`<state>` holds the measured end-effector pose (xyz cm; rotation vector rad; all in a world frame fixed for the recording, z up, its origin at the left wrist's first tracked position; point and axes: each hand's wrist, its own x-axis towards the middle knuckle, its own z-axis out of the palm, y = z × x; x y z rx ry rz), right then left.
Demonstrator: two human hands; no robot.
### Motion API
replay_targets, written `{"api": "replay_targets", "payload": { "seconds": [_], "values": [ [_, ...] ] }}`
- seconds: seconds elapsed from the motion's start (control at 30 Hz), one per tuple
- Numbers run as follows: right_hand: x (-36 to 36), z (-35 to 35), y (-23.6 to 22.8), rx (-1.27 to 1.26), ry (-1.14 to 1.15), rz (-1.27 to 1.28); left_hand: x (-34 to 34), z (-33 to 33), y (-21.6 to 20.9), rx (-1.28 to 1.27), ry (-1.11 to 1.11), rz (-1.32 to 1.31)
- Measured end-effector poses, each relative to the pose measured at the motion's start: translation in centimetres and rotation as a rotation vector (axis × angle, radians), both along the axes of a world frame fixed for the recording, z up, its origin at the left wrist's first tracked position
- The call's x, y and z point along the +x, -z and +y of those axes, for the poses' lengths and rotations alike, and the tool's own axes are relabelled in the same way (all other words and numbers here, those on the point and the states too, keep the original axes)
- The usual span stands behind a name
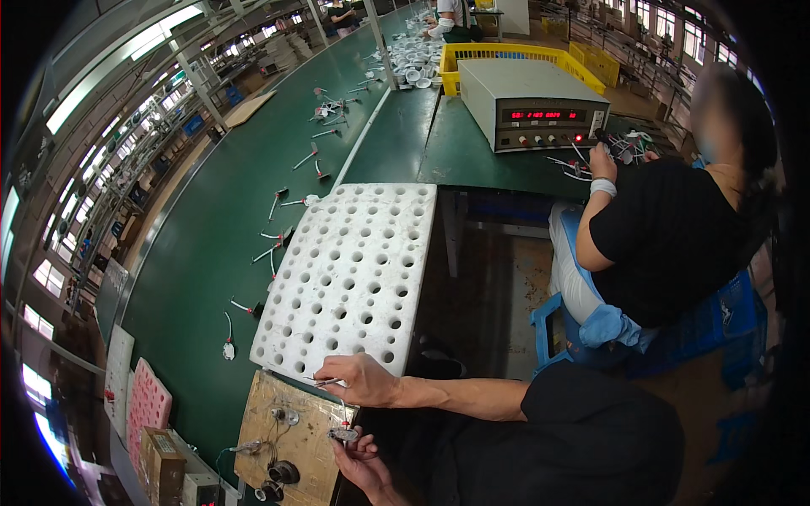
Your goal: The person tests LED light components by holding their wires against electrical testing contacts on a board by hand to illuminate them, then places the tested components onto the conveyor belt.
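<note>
My left hand (363, 465), at the bottom of the head view, pinches a small round metallic part (342, 434). A short lead with a red piece (345, 420) stands up from that part. Just above it, my right hand (364, 379) is closed around a slim metal tool (326, 382) like tweezers, its tip pointing left. Both hands hover by the right edge of a worn wooden board (267, 401). On the board are a small round metal fixture (290, 417) and black cylindrical pieces (284, 472).
A white foam tray (346, 253) full of holes lies beyond my right hand. Wired parts (229, 346) are scattered along the green bench (190, 287). A pink foam block (148, 405) and a cardboard box (160, 464) stand left. A seated co-worker (675, 219) works by a grey meter (531, 105).
</note>
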<state>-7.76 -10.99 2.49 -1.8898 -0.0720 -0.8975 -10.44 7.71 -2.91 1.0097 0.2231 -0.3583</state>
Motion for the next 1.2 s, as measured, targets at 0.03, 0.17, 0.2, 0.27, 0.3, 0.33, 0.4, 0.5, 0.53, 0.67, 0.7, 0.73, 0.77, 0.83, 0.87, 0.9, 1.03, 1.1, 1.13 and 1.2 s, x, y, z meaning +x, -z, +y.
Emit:
{"api": "replay_targets", "payload": {
  "seconds": [0.03,0.17,0.2,0.27,0.3,0.33,0.4,0.5,0.53,0.67,0.7,0.73,0.77,0.83,0.87,0.9,1.03,1.1,1.13,1.2],
  "values": [
    [-0.1,-0.1,0.1,-0.005,0.004,0.002,-0.1,0.0,-0.2,0.064,0.019,-0.077],
    [-0.1,-0.1,0.4,-0.1,0.021,0.012,0.0,0.0,-0.9,0.218,0.034,-0.264],
    [-0.1,-0.1,0.5,-0.122,0.027,0.011,0.0,0.0,-0.9,0.232,0.035,-0.248],
    [0.0,0.0,0.7,-0.142,0.036,0.02,0.1,0.0,-0.8,0.222,0.088,-0.356],
    [0.0,0.0,0.7,-0.161,0.046,0.03,0.1,-0.1,-0.7,0.225,0.096,-0.356],
    [0.0,-0.1,0.7,-0.161,0.047,0.029,0.1,-0.1,-0.5,0.237,0.08,-0.358],
    [-0.1,-0.2,0.7,-0.179,0.07,0.028,0.2,-0.1,-0.2,0.25,0.066,-0.361],
    [-0.2,-0.5,0.3,-0.166,0.096,-0.007,0.3,0.2,0.3,0.276,0.022,-0.355],
    [-0.3,-0.5,0.1,-0.169,0.099,-0.004,0.4,0.3,0.4,0.277,-0.007,-0.323],
    [-0.5,-0.1,-0.4,-0.043,0.072,-0.071,0.9,0.2,0.9,0.285,-0.12,-0.221],
    [-0.6,0.0,-0.5,-0.029,0.068,-0.086,1.0,0.1,1.0,0.285,-0.119,-0.222],
    [-0.6,0.0,-0.5,-0.029,0.068,-0.087,1.1,0.0,1.1,0.383,-0.122,-0.296],
    [-0.6,0.1,-0.6,-0.014,0.06,-0.089,1.2,-0.1,1.2,0.482,-0.125,-0.369],
    [-0.8,0.1,-0.7,0.001,0.053,-0.092,1.4,-0.2,1.3,0.539,-0.134,-0.411],
    [-0.8,0.1,-0.7,0.005,0.054,-0.093,1.5,-0.3,1.2,0.567,-0.149,-0.473],
    [-0.9,0.1,-0.8,0.018,0.053,-0.093,1.5,-0.4,1.2,0.594,-0.141,-0.451],
    [-0.8,-0.1,-1.2,0.057,0.039,-0.106,1.8,-0.9,0.6,0.498,-0.089,-0.486],
    [-0.4,-0.8,-1.1,0.111,0.108,0.024,1.8,-1.1,0.3,0.438,-0.066,-0.436],
    [-0.2,-1.6,-0.8,0.11,0.096,0.122,1.7,-1.2,0.2,0.406,-0.005,-0.395],
    [0.2,-2.4,-0.3,0.218,0.165,0.221,1.4,-1.3,0.1,0.306,0.09,-0.331]
  ]
}}
